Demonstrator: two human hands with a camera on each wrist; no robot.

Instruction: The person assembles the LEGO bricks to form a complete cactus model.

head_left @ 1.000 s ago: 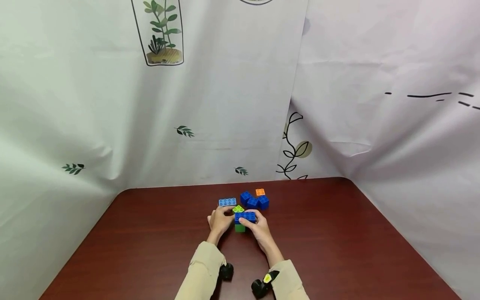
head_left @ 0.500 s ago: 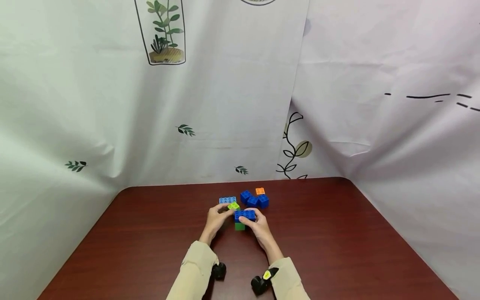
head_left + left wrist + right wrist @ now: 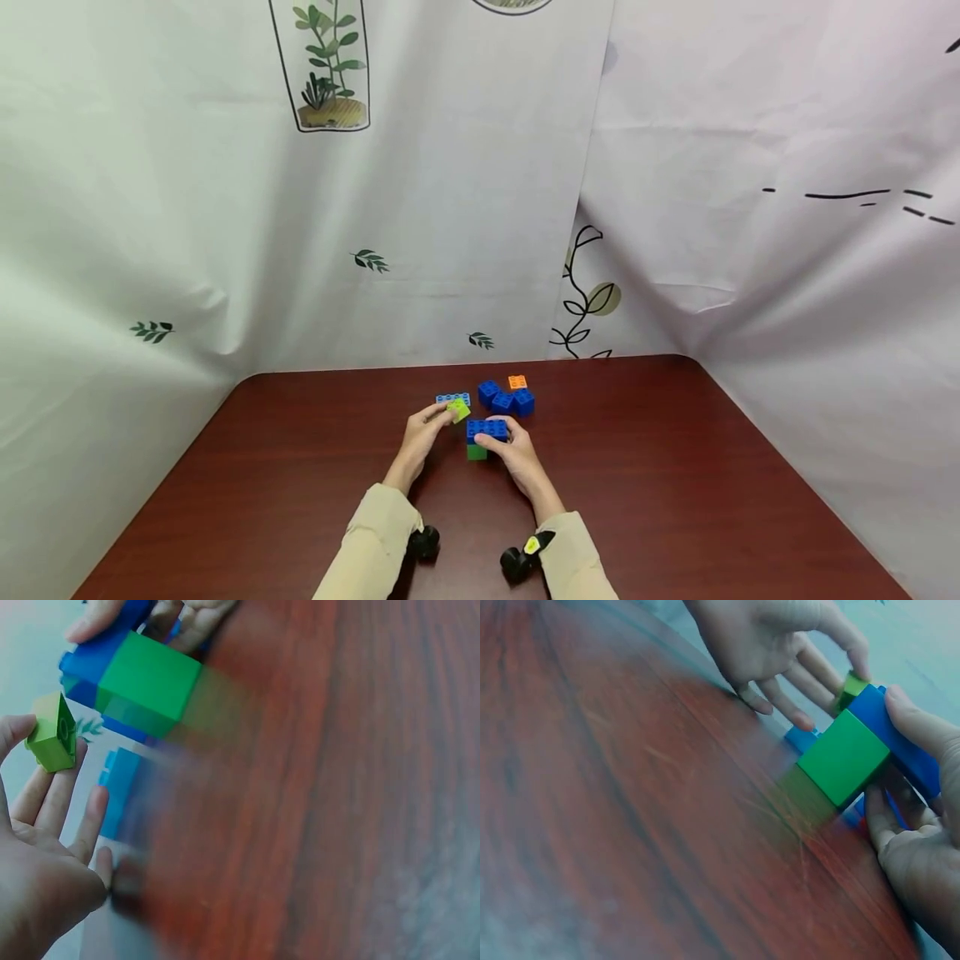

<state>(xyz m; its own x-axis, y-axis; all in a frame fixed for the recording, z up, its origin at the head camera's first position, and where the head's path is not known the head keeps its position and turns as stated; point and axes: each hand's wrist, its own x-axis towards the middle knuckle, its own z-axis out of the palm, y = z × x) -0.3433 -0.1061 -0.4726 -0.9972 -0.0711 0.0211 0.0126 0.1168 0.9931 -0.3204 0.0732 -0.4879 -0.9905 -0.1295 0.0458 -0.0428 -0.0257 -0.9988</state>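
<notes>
My left hand (image 3: 420,435) pinches a small lime-green toy building brick (image 3: 459,410) between thumb and fingertips, off the table. In the left wrist view this lime brick (image 3: 51,741) shows a sloped side, and the other fingers spread below it. My right hand (image 3: 519,457) grips a long dark blue brick (image 3: 487,428), thumb on the near side and fingers behind. Beneath the left part of that blue brick sits a green brick (image 3: 477,452), also plain in the right wrist view as a green block (image 3: 845,759). The lime brick is apart from this stack, to its left.
Behind my left hand lies a light blue brick (image 3: 453,398). Farther back, several dark blue bricks (image 3: 502,402) cluster beside an orange brick (image 3: 517,382). The brown table (image 3: 645,467) ends at a printed white cloth (image 3: 480,208) behind and at the sides.
My left hand has drawn the lime-green brick leftward, away from the blue and green stack. The right hand keeps its grip on the stack almost in place.
</notes>
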